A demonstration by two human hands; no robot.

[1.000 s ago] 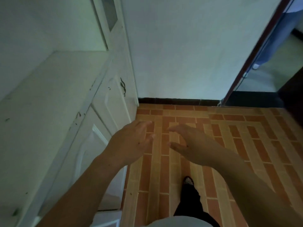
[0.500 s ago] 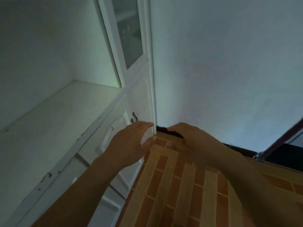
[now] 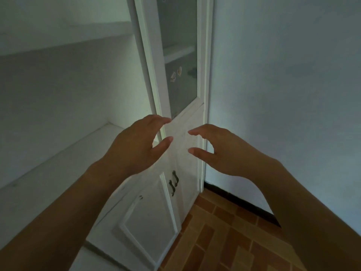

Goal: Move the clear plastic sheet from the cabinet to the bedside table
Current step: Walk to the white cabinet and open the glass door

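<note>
I cannot make out the clear plastic sheet anywhere in the head view. The white cabinet (image 3: 148, 222) fills the left and centre, with a bare open shelf (image 3: 58, 165) at counter height and a glass door (image 3: 179, 61) above it. My left hand (image 3: 134, 147) and my right hand (image 3: 220, 151) are raised side by side in front of the cabinet's right end, just below the glass door. Both have curled fingers and thumbs held apart, with nothing visible between them. The bedside table is out of view.
Lower cabinet doors with two dark handles (image 3: 173, 181) sit under my hands. A plain white wall (image 3: 283, 94) stands to the right, with a black skirting (image 3: 240, 204) at its foot. Orange brick-pattern floor tiles (image 3: 224, 241) lie below. Small pale bits show behind the glass (image 3: 175, 74).
The view has swung up from the floor to the cabinet's glass door. Both hands have risen with it and kept their side-by-side pose, with fingers now more curled.
</note>
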